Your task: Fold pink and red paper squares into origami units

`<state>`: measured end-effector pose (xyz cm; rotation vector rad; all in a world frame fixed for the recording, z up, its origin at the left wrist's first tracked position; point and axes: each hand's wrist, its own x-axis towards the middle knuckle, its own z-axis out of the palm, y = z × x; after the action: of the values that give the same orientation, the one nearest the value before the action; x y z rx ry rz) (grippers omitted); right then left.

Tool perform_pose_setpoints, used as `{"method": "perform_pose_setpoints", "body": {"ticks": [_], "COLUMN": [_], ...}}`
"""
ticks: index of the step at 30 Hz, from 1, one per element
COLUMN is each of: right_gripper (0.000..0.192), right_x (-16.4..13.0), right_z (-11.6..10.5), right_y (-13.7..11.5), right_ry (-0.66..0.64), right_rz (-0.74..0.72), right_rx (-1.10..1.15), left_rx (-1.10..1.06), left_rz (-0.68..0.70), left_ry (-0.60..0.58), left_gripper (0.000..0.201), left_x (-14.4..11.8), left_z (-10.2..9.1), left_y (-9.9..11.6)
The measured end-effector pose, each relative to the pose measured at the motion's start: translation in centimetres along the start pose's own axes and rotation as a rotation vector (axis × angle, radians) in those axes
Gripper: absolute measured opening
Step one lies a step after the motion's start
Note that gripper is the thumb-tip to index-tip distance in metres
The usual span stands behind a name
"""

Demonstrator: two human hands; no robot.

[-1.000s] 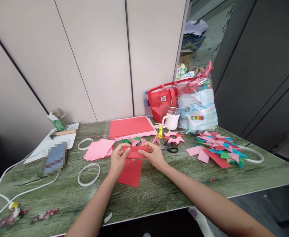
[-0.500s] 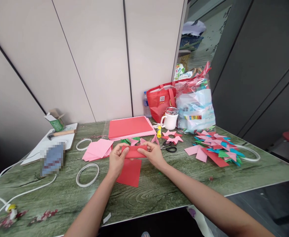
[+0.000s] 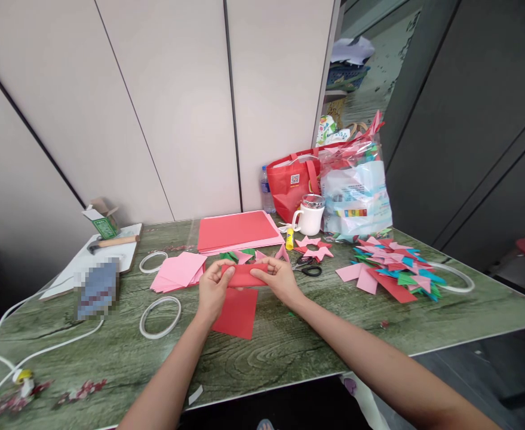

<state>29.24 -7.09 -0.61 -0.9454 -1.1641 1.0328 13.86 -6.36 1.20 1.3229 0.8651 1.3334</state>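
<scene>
A folded strip of red paper (image 3: 245,275) is stretched level between my two hands above the table. My left hand (image 3: 214,288) pinches its left end, thumb on the near face. At the right end my right hand (image 3: 280,280) grips it the same way. Below lies a flat red paper sheet (image 3: 236,313), its far edge hidden by the strip. Just beyond my fingers are folded green and pink paper pieces (image 3: 243,256), partly covered. Left of my left hand is a stack of pink paper squares (image 3: 179,272).
Scissors (image 3: 311,270), a glue stick (image 3: 289,239), a paper star ring (image 3: 313,248) and a white mug (image 3: 310,215) lie beyond my right hand. Folded pieces (image 3: 396,266) pile up at right. Two tape rolls (image 3: 160,318) and a hammer (image 3: 114,241) are left; large red sheets (image 3: 238,232) lie behind.
The view has shifted very slightly. Both hands keep the red paper in nearly the same spot, and nothing else has visibly moved.
</scene>
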Motion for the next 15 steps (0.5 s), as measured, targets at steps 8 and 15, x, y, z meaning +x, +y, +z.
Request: {"method": "perform_pose_setpoints", "body": {"ticks": [8, 15], "right_gripper": [0.038, 0.035], "right_x": [-0.08, -0.06], "right_z": [0.08, 0.06], "right_y": [-0.26, -0.32], "right_ry": [0.002, 0.003], "right_rz": [0.01, 0.021], "right_rx": [0.006, 0.001], "left_rx": [0.005, 0.018], "left_rz": [0.0, 0.009], "left_ry": [-0.006, -0.01], "left_gripper": [0.025, 0.027], "left_x": [0.01, 0.0], "left_z": [-0.02, -0.14], "left_y": [-0.04, -0.16]}}
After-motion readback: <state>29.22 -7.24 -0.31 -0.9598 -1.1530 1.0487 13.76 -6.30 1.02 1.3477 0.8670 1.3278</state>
